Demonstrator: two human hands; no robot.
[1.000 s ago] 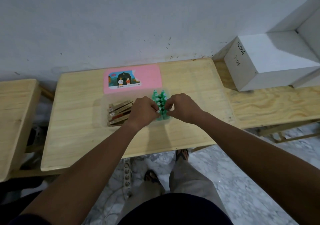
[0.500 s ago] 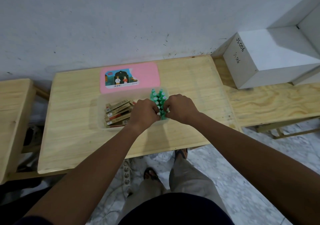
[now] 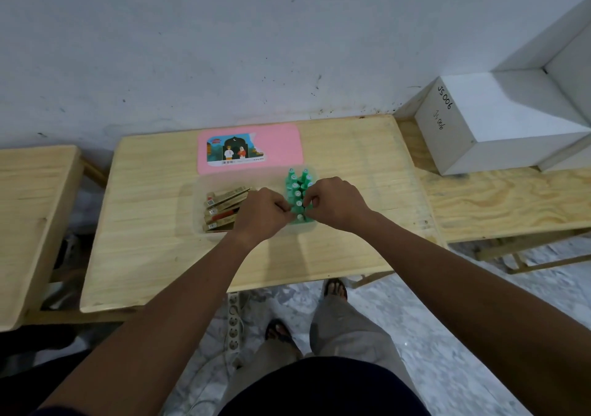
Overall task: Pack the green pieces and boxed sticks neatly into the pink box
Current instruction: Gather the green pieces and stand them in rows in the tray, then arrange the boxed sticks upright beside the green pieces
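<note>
A clear plastic box (image 3: 200, 217) sits mid-table. Its pink lid (image 3: 278, 147), with a picture label, lies flat just behind it. Several brown boxed sticks (image 3: 222, 206) lie stacked in the box's left half. Several green pieces (image 3: 295, 185) stand upright in rows in its right half. My left hand (image 3: 260, 212) and my right hand (image 3: 332, 203) meet over the near end of the green rows. Fingertips of both hands pinch green pieces there. The hands hide the box's middle.
The box rests on a light wooden table (image 3: 153, 255) against a white wall. A second wooden table (image 3: 32, 211) stands to the left. A white box marked JS 006 (image 3: 473, 128) sits on a plywood bench (image 3: 499, 201) to the right. A power strip (image 3: 235, 323) lies on the floor.
Both hands stay at the near end of the green rows with small finger movements. The view has shifted slightly; the box and lid keep their places.
</note>
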